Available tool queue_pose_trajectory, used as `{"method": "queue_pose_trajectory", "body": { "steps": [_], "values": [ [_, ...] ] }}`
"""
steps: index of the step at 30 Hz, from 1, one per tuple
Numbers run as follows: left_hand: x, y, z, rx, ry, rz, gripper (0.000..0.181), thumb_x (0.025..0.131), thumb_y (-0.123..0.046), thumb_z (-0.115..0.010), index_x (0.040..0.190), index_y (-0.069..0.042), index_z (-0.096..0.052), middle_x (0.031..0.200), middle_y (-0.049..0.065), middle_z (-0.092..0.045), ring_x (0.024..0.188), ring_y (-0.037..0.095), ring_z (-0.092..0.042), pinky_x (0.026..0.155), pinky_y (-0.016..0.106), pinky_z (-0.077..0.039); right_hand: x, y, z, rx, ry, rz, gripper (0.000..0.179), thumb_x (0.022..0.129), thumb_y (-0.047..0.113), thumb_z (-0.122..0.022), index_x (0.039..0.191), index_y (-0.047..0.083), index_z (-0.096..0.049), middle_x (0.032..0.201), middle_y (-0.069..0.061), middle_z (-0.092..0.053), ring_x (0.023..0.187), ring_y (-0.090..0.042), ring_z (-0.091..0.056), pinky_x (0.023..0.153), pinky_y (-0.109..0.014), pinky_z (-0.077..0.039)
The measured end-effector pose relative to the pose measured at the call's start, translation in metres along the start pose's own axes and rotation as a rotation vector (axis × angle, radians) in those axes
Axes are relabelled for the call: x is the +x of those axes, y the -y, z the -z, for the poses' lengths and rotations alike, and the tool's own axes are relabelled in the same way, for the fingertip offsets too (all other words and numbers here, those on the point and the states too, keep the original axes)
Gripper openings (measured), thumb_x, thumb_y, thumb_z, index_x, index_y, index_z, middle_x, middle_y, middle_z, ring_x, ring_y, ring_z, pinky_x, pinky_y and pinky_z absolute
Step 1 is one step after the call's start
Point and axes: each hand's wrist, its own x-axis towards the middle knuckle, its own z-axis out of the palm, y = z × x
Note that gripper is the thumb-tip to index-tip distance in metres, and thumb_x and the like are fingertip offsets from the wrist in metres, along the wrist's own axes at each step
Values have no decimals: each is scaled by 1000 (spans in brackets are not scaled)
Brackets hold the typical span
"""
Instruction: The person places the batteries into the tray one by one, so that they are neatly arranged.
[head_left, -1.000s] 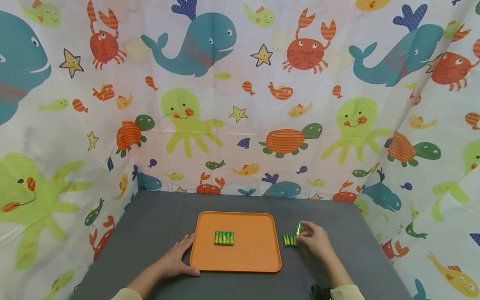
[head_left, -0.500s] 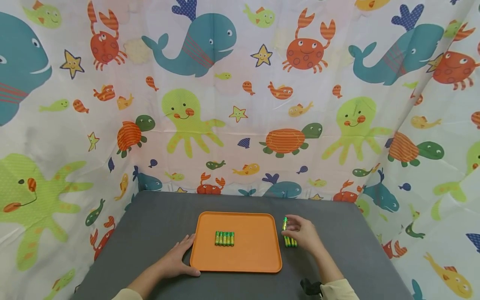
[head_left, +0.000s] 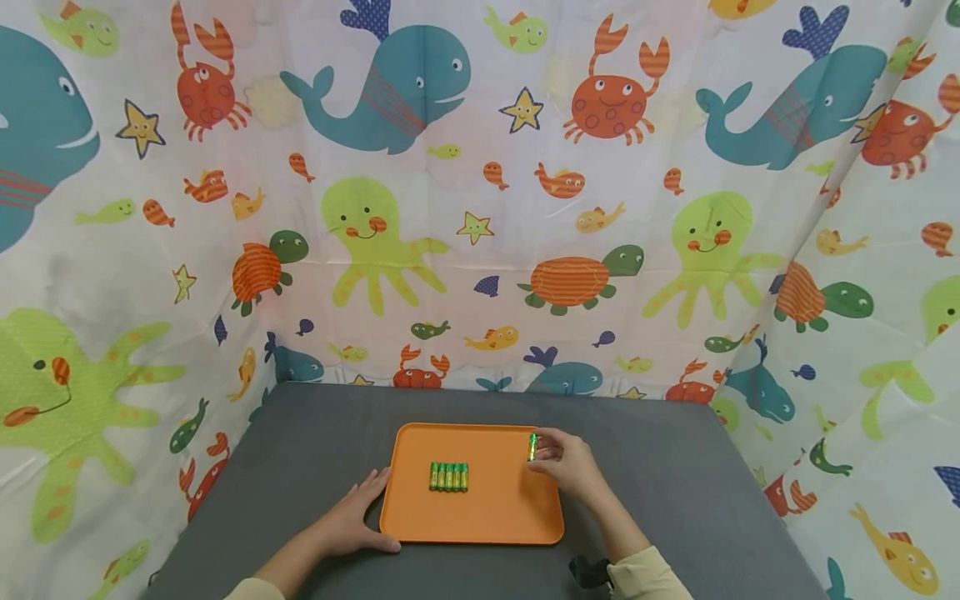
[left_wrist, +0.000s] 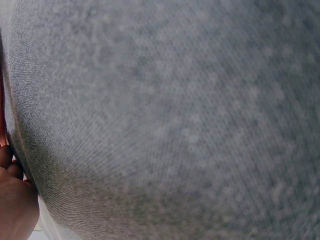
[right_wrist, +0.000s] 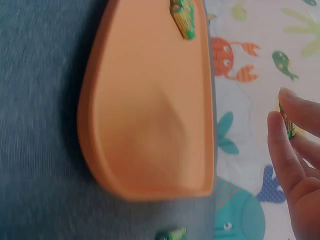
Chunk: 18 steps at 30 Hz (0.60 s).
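Observation:
An orange tray (head_left: 495,525) lies on the grey table, with a row of several green and gold batteries (head_left: 448,477) left of its middle. At the tray's left edge rests my left hand (head_left: 347,518), fingers extended along the side and thumb by the front corner. Over the tray's right part, my right hand (head_left: 570,467) pinches one battery (head_left: 532,447) upright between thumb and fingertips. The right wrist view also has this pinched battery (right_wrist: 288,125) between the fingers. Only part of the left hand (left_wrist: 17,205) enters the left wrist view.
Beyond the tray's right end, a loose battery (right_wrist: 172,234) lies on the table in the right wrist view; the right hand hides that spot in the head view. A curtain (head_left: 480,350) printed with sea animals stands behind and beside the grey table (head_left: 337,433).
My right hand has carried the pinched battery leftward, from beside the loose batteries right of the tray to above the tray's right part. The left hand and tray have stayed put.

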Motion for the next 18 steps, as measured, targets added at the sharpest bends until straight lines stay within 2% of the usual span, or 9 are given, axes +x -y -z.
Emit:
{"method": "queue_pose_trajectory", "body": {
  "steps": [8, 18],
  "values": [
    [2, 2, -1, 3, 1, -2, 123, 70, -54, -88, 162, -10, -20, 168, 13, -22, 156, 39, -11, 121, 68, -7, 2, 7, -16, 26, 75, 34, 52, 83, 10, -83, 132, 3, -64, 110, -8, -71, 92, -19, -70, 73, -30, -61],
    [0, 1, 0, -12, 6, -5, 122, 72, -53, -88, 163, -10, -19, 168, 14, -21, 156, 41, -10, 120, 69, -7, 0, 8, -35, 64, 124, 51, 56, 83, 9, -82, 136, 4, -61, 117, -15, -67, 96, -24, -71, 74, -33, -61]
  ]
}}
